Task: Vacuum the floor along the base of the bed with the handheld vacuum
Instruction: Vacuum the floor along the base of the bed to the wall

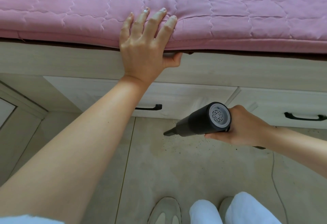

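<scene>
My right hand (247,126) grips a black handheld vacuum (200,121) low over the tiled floor (177,167). Its narrow nozzle points left and down, close to the base of the bed (88,62). Dark crumbs and specks lie on the floor under and right of the nozzle. My left hand (146,41) rests on the edge of the pink quilted mattress cover (230,11), fingers straight on top and thumb tucked under the edge.
Two pale drawers with black handles (150,107) (305,116) run along the bed base. A thin cord (276,179) trails over the floor on the right. My slippers (164,211) and white trouser legs show at the bottom.
</scene>
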Available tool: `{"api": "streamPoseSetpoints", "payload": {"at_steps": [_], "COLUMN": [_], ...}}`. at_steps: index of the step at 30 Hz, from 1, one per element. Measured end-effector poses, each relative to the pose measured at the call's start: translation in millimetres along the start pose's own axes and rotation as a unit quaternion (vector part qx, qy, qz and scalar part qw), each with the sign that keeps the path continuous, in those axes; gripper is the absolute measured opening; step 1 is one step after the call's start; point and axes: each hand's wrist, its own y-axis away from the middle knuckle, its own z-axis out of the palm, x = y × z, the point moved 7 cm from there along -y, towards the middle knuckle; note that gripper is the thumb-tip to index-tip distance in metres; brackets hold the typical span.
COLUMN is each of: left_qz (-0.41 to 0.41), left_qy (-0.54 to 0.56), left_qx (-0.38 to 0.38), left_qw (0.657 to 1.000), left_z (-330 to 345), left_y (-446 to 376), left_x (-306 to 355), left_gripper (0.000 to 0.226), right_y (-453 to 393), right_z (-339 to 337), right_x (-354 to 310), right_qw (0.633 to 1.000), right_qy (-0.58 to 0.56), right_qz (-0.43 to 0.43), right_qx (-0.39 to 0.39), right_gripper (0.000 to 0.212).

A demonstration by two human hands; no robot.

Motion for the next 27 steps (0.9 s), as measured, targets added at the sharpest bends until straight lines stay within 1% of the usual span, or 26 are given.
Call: {"api": "streamPoseSetpoints", "payload": {"at_steps": [4, 13, 19, 27], "left_qz": [-0.001, 0.0, -0.005, -0.009], "left_qy": [0.0, -0.003, -0.004, 0.0], "left_qx": [0.001, -0.003, -0.006, -0.007], "left_qw": [1.0, 1.0, 1.0, 1.0], "left_z": [0.4, 0.0, -0.4, -0.8], "left_y": [0.7, 1.1, 1.3, 1.2], "left_x": [-0.1, -0.4, -0.1, 0.4], "left_gripper": [0.065, 0.067, 0.067, 0.065], "right_y": [-4.0, 2.9, 0.0, 3.3], "right_z": [0.8, -1.1, -2.5, 2.2], "right_x": [2.8, -8.6, -8.8, -12.4], "right_qw": [1.0, 0.999, 0.999, 0.997], "right_qy": [0.027, -0.014, -0.023, -0.05], "right_qz": [0.005, -0.036, -0.027, -0.036], "right_qx": [0.015, -0.017, -0.003, -0.05], "right_gripper": [0.029, 0.034, 0.029, 0.034]}}
